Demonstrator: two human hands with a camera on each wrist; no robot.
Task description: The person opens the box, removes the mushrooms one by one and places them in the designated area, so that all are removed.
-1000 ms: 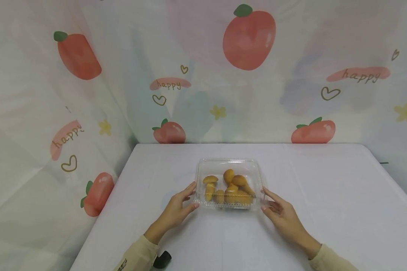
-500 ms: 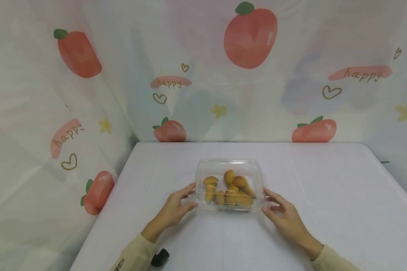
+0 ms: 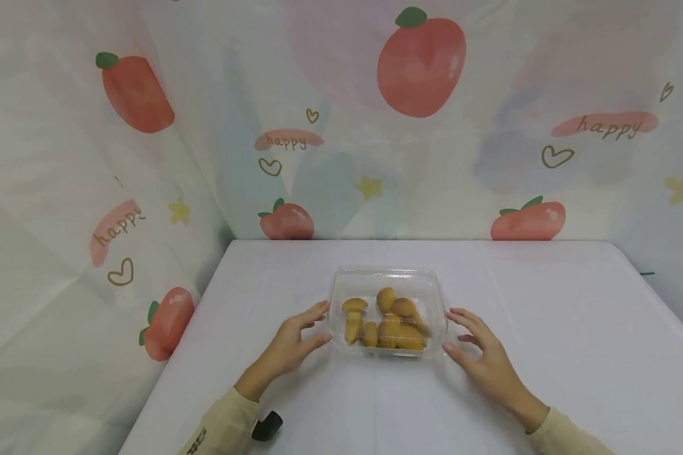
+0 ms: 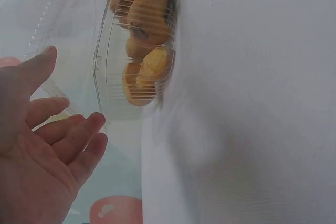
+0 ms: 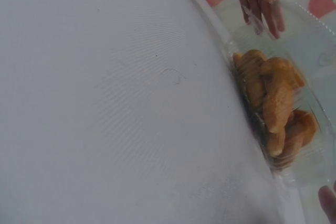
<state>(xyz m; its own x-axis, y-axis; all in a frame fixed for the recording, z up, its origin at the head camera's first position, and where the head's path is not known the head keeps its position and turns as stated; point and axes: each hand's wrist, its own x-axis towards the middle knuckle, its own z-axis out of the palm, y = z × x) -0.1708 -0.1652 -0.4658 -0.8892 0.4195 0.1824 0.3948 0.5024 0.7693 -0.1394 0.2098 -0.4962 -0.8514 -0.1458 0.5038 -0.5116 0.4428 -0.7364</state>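
Observation:
A clear plastic clamshell box (image 3: 415, 278) with a ridged lid stands on the white table. Several yellow-brown mushrooms (image 3: 397, 332) lie inside, and in the left wrist view the mushrooms (image 4: 147, 22) show through the ribbed wall. My left hand (image 3: 284, 347) is at the box's left side, fingers extended, with its fingertips and thumb right at the edge. In the left wrist view this hand (image 4: 50, 145) has its fingers loosely bent and apart from the thumb. On the right side, my right hand (image 3: 486, 360) has spread, relaxed fingers, its fingertips close beside the box wall.
A white cloth covers the table (image 3: 546, 316). Behind it and on the left hangs a patterned sheet (image 3: 341, 82) printed with red fruit and writing. A small black object (image 3: 267, 426) is beside the left sleeve (image 3: 222, 423).
The right hand's fingers have spread and shifted slightly right, away from the box edge. The box and its mushrooms sit slightly lower in the head view. The left hand has barely moved.

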